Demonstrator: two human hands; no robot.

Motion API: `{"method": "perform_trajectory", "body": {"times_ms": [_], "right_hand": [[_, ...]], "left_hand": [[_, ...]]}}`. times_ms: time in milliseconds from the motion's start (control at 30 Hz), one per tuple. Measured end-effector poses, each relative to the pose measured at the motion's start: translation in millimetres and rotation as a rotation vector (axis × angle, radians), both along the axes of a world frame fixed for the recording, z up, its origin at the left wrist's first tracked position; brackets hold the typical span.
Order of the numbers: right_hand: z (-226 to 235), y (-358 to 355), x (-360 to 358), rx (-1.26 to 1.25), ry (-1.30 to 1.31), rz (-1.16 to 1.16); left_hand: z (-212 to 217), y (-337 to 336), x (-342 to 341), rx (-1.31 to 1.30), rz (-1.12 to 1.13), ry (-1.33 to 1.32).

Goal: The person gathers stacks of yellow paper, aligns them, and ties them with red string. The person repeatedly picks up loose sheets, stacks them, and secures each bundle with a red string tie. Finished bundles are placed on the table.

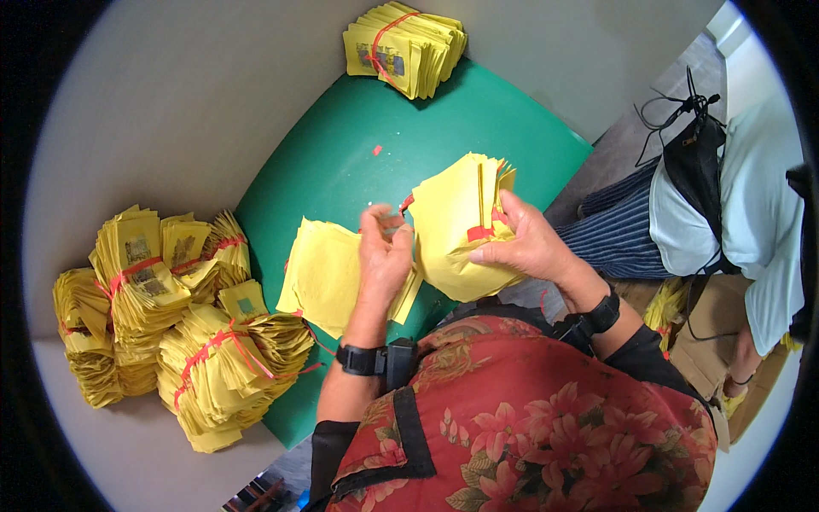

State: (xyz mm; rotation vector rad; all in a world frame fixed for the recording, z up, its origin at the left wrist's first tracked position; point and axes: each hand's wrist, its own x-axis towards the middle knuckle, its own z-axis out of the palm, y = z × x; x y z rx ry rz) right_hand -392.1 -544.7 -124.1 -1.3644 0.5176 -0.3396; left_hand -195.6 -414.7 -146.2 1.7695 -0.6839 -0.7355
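Observation:
My right hand (pixel 531 243) grips a thick bundle of yellow paper sheets (pixel 452 226), thumb on its near face and the fingers behind its right side. A red ribbon (pixel 480 232) shows across the bundle, and a red end sticks out at its left edge. Beside that edge is my left hand (pixel 386 252), its fingers loosely curled and apart, with nothing visible between them. The left fingertips are close to the red end; whether they touch it cannot be made out. Under my left hand lies a loose stack of yellow sheets (pixel 320 269) on the green table (pixel 341 154).
Several ribbon-tied yellow paper bundles (pixel 141 282) are piled at the left against the grey wall (pixel 196 111). Another tied bundle (pixel 405 47) sits at the table's far end. A red scrap (pixel 376 150) lies mid-table. At right, a person (pixel 717 188) reaches into a cardboard box (pixel 708 341).

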Motion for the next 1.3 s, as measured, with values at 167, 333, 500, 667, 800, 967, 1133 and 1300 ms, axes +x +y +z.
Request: {"method": "perform_trajectory", "body": {"times_ms": [167, 333, 500, 667, 800, 967, 1133, 1300], "right_hand": [[19, -25, 1, -0.295, 0.090, 0.230], [40, -30, 11, -0.503, 0.158, 0.585], [53, -24, 20, -0.596, 0.225, 0.725], [66, -20, 28, -0.711, 0.238, 0.841], [80, -18, 35, -0.921, 0.343, 0.937], [100, -16, 48, -0.987, 0.279, 0.932], [111, -20, 64, -1.077, 0.054, 0.745], [86, -31, 76, -0.621, -0.174, 0.232]], "left_hand": [[90, 11, 8, -0.130, -0.564, -0.801], [116, -3, -24, -0.004, -1.001, -0.974], [108, 3, -34, 0.046, -0.870, -1.124], [94, 18, -42, 0.092, -0.828, -0.992], [86, 29, -47, 0.200, -0.749, -0.764], [79, 45, -42, 0.192, -0.712, -0.595], [78, 63, -32, 0.117, -0.624, -0.342], [80, 86, -14, -0.183, -0.399, 0.068]]}}
